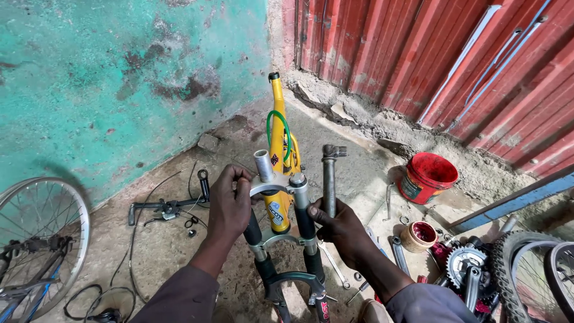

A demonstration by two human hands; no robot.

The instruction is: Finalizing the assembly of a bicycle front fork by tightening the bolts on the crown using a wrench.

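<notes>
A bicycle suspension fork [286,236] with grey crown and black legs stands upright in front of me. My left hand [229,203] grips the fork's crown at its left side, beside a short silver tube [262,165]. My right hand [339,228] wraps the right fork leg and also holds a grey metal stem [329,179] upright. Behind the fork a yellow bicycle frame [280,149] with a green cable loop lies on the ground, pointing away.
A black handlebar with cables [170,206] lies left on the concrete. A spoked wheel [42,239] sits far left. A red bucket [427,176], a small grease tub [418,235], wrenches, a crankset [466,263] and tyres lie right. Turquoise wall behind, red corrugated sheet right.
</notes>
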